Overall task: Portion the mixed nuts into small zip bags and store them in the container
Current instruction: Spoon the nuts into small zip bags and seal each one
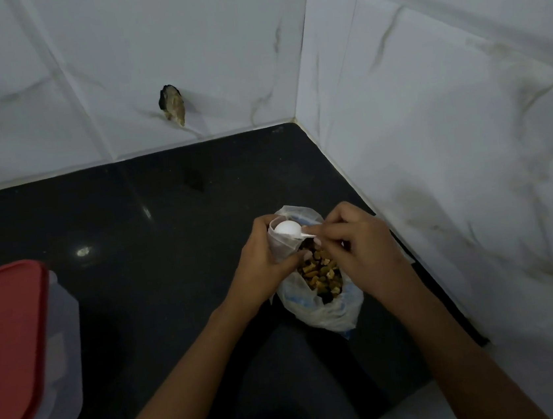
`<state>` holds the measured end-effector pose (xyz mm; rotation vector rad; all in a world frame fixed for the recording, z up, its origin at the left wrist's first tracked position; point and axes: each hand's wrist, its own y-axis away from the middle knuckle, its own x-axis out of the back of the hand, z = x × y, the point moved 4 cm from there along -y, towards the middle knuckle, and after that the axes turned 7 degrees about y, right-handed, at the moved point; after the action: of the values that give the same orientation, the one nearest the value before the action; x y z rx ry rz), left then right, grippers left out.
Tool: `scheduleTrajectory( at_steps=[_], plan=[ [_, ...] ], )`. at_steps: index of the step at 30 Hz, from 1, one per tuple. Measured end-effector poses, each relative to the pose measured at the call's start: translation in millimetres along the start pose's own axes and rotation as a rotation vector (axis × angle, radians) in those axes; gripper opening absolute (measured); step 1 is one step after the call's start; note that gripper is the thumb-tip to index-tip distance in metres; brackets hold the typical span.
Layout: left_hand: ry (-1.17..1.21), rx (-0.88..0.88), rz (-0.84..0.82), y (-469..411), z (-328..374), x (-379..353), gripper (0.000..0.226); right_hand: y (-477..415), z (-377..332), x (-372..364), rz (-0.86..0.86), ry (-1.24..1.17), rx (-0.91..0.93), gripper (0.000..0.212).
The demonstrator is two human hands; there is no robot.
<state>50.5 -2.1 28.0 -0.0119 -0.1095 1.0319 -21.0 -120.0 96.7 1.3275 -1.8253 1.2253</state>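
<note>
At the far left of the dark counter [155,274] sits the container [64,337], its red lid [7,343] on, well apart from both hands. Further right, the left hand [264,265] has its fingers and thumb curled round a small zip bag [282,246], holding it upright with the mouth up, just above the left rim of the big bag [328,313]. A white scoop [286,228] rests its round bowl at that mouth, and its handle runs rightward to the right hand [359,251], which pinches it in the fingertips. The mixed nuts [320,273] lie in the open big bag, below and between the hands. How full the small bag is cannot be seen. The left hand is nearer the container, so carrying the bag there probably falls to it.
</note>
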Motion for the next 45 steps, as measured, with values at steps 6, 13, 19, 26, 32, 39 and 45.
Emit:
scheduleTrajectory(
  at_steps=[6, 13, 19, 26, 32, 39, 45],
  plan=[
    [-0.017, 0.013, -0.014, 0, -4, -1, 0.056, 3, 10, 1, 0.029, -0.129, -0.176, 0.023],
    [-0.103, 0.013, 0.041, 7, -10, 3, 0.057, 15, 32, -7, 0.057, -0.29, -0.522, 0.02],
    [-0.218, 0.079, 0.121, 19, -28, 9, 0.055, 29, 34, -33, -0.031, 0.247, -0.347, 0.032],
    [-0.241, 0.119, 0.172, 27, -27, 10, 0.048, 36, 21, -56, -0.024, 0.55, -0.243, 0.045],
    [-0.201, 0.167, 0.185, 25, -30, 11, 0.049, 39, 25, -51, 0.03, 0.566, -0.23, 0.046],
    [-0.157, 0.15, 0.215, 27, -29, 8, 0.046, 37, 31, -62, -0.027, 0.52, -0.283, 0.034],
    [-0.035, 0.19, 0.231, 26, -30, 3, 0.046, 35, 34, -54, -0.011, 0.291, -0.295, 0.016]
  ],
)
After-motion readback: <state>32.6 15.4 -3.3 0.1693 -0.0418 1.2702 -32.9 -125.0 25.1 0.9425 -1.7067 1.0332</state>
